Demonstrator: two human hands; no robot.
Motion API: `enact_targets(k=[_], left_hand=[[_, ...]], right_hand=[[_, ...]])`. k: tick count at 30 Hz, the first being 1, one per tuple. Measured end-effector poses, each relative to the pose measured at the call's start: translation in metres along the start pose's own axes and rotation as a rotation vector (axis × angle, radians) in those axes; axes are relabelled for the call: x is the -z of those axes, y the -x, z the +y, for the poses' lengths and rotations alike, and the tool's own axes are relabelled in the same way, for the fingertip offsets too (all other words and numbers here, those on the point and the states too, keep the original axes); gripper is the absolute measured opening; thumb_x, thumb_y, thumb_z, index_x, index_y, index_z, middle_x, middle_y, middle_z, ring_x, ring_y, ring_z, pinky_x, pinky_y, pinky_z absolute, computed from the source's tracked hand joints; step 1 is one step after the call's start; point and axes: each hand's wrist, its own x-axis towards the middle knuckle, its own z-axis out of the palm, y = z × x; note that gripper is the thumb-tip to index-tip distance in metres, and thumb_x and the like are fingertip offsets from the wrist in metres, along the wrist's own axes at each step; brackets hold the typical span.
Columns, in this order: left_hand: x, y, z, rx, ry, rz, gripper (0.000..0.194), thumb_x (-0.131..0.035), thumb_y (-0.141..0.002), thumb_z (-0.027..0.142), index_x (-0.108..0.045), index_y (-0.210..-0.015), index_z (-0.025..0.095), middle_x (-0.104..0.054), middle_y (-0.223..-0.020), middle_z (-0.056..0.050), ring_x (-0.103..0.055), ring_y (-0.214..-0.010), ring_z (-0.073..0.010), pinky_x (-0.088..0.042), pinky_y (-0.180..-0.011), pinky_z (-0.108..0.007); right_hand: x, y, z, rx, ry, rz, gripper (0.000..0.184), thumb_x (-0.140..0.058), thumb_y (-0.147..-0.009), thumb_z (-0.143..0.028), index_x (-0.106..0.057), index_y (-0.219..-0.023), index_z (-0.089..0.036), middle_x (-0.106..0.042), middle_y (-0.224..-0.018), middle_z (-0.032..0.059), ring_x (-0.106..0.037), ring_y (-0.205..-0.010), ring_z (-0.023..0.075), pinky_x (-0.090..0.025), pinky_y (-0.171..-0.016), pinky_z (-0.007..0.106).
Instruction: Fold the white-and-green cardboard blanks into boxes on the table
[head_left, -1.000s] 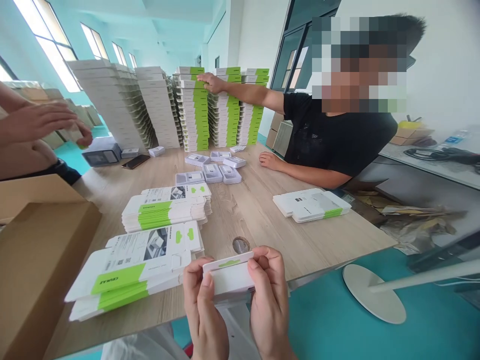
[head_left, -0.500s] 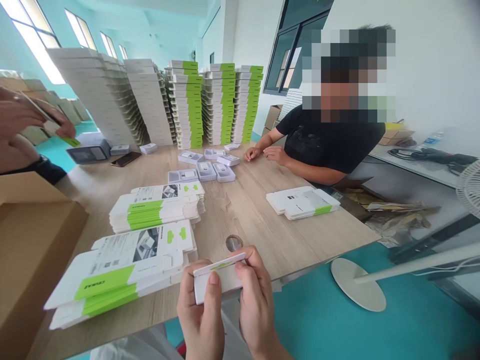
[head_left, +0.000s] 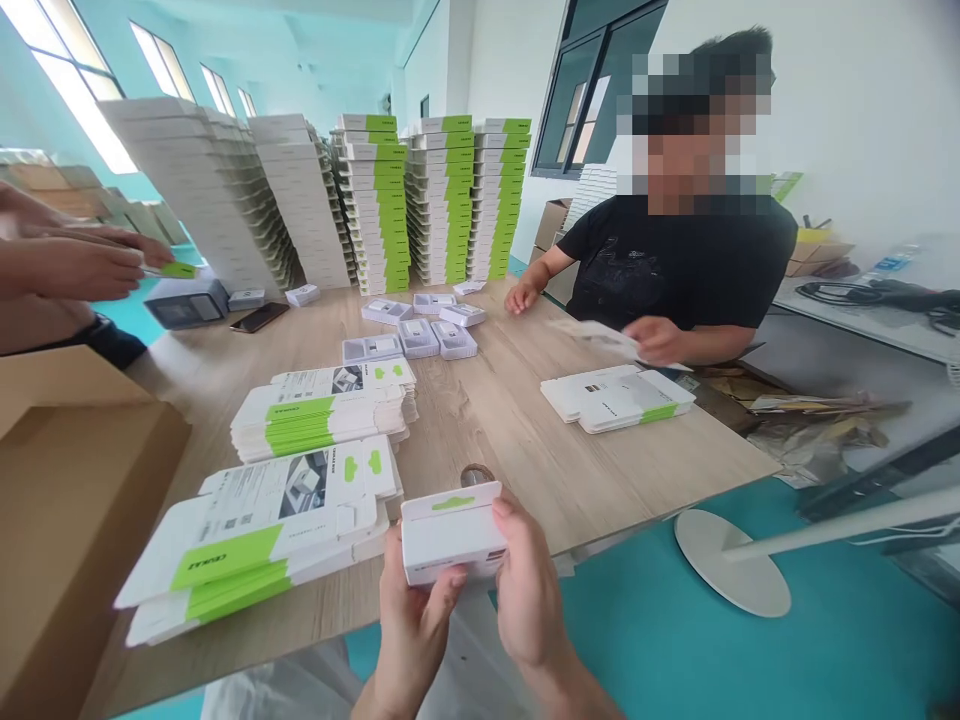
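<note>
A small white carton (head_left: 451,540) with a green hang-tab cutout is held between both my hands at the table's front edge. My left hand (head_left: 412,600) grips its left end, thumb along the lower edge. On the right end, my right hand (head_left: 529,580) is closed with the thumb near the top corner. Flattened white and green cartons lie in a near stack (head_left: 255,530) to the left, with another stack (head_left: 322,405) behind it. Beyond these, several plastic trays (head_left: 418,338) with small white items sit in a group.
Tall stacks of filled cartons (head_left: 442,200) line the back. A cardboard box (head_left: 90,520) stands at left, near a phone (head_left: 259,317). Across the table a person (head_left: 675,270) holds a flat carton above a small pile (head_left: 619,398). Another person's hands (head_left: 90,255) hold a carton at far left.
The carton in my hands has tipped so its long panel and hang tab face me. The person opposite has lifted a flat carton. The hands at far left moved slightly right.
</note>
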Motion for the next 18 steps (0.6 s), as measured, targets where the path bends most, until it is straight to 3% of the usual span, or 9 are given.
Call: enact_targets(k=[4,7,10,12,15,18], left_hand=[[0.003,-0.008,0.001,0.106,-0.027,-0.055,0.041,-0.077,-0.09,0.05,-0.077,-0.112,0.015,-0.083,-0.097,-0.014,-0.08,-0.089,-0.0321,-0.065,-0.077,-0.04],[0.001,-0.013,0.013,0.183,-0.024,-0.021,0.042,-0.069,-0.097,0.052,-0.074,-0.118,0.015,-0.083,-0.109,-0.016,-0.079,-0.106,-0.0338,-0.063,-0.09,-0.043],[-0.004,-0.011,0.032,0.286,0.027,0.036,0.048,-0.068,-0.095,0.058,-0.071,-0.119,0.017,-0.081,-0.117,-0.016,-0.075,-0.117,-0.0347,-0.058,-0.1,-0.044],[-0.007,-0.008,0.045,0.331,0.048,0.081,0.047,-0.068,-0.094,0.06,-0.068,-0.118,0.02,-0.08,-0.118,-0.014,-0.073,-0.118,-0.0329,-0.058,-0.099,-0.042],[-0.004,-0.009,0.061,0.31,0.085,0.154,0.053,-0.067,-0.096,0.06,-0.054,-0.137,0.028,-0.072,-0.132,-0.012,-0.072,-0.117,-0.0274,-0.057,-0.095,-0.038],[0.007,-0.013,0.069,0.242,0.045,0.13,0.051,-0.065,-0.096,0.061,-0.056,-0.137,0.03,-0.071,-0.128,-0.009,-0.072,-0.108,-0.0252,-0.055,-0.091,-0.036]], right_hand=[[-0.001,-0.008,-0.019,-0.206,-0.204,-0.172,0.049,-0.059,-0.086,-0.056,-0.076,-0.115,-0.019,-0.079,-0.115,0.0115,-0.072,-0.111,0.035,-0.06,-0.088,0.043],[-0.004,0.005,-0.01,-0.114,-0.183,-0.087,0.066,-0.059,-0.092,-0.064,-0.061,-0.144,-0.024,-0.071,-0.14,0.0118,-0.07,-0.121,0.0346,-0.06,-0.089,0.043],[-0.004,0.026,0.019,0.055,0.042,0.035,0.079,-0.062,-0.096,-0.065,-0.04,-0.162,-0.027,-0.06,-0.155,0.0133,-0.064,-0.134,0.0346,-0.06,-0.094,0.042],[0.003,0.036,0.037,0.082,0.198,0.055,0.07,-0.054,-0.102,-0.064,-0.046,-0.159,-0.025,-0.062,-0.154,0.0135,-0.062,-0.138,0.0333,-0.057,-0.103,0.043],[0.02,0.04,0.049,0.091,0.34,0.027,0.06,-0.048,-0.105,-0.064,-0.06,-0.148,-0.025,-0.064,-0.152,0.0109,-0.058,-0.142,0.0319,-0.05,-0.116,0.042],[0.037,0.037,0.053,0.131,0.397,-0.06,0.054,-0.049,-0.105,-0.063,-0.067,-0.143,-0.028,-0.067,-0.15,0.0085,-0.061,-0.141,0.0318,-0.053,-0.114,0.039]])
